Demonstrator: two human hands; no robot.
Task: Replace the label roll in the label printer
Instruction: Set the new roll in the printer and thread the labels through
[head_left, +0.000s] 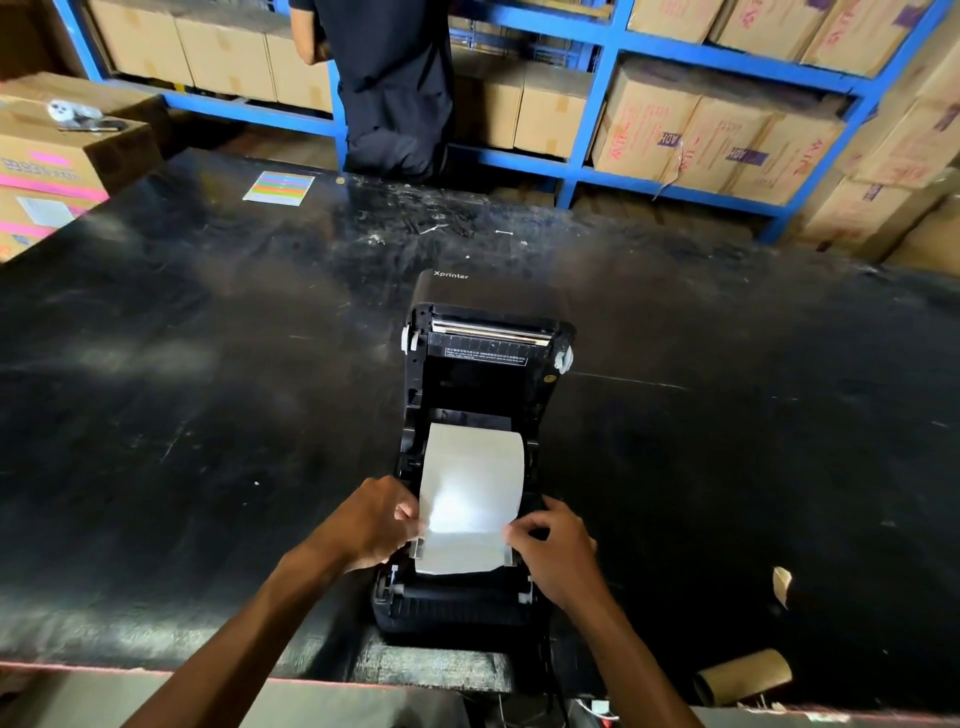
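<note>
A black printer (483, 467) sits on the dark, scuffed worktop (208, 389) near its front edge, with its lid (488, 332) swung open and standing up at the far side, the brand name showing on the top. Inside the open body lies the label roll (475, 457), white, seated in the bay between the two side walls, and its loose strip of paper (462, 540) runs forward toward the person, over the front of the printer. The left hand (371, 525) is at the strip's left edge, its fingers (408, 512) pinching the paper near the left guide. The right hand (558, 545) is at the strip's right edge, fingers (519, 532) curled and pressing on the paper beside the right guide; whether they pinch it or only touch it I cannot tell. Both forearms reach in from the bottom of the view. At the worktop's near right corner lies a bare cardboard core (745, 675) on its side, well apart from the printer, with a small paper scrap (782, 584) beyond it. A sheet of coloured stickers (279, 188) rests at the far left of the worktop. Behind the worktop another person (387, 83) in dark clothes stands at blue shelves (587, 156) stacked with cartons (691, 135).
</note>
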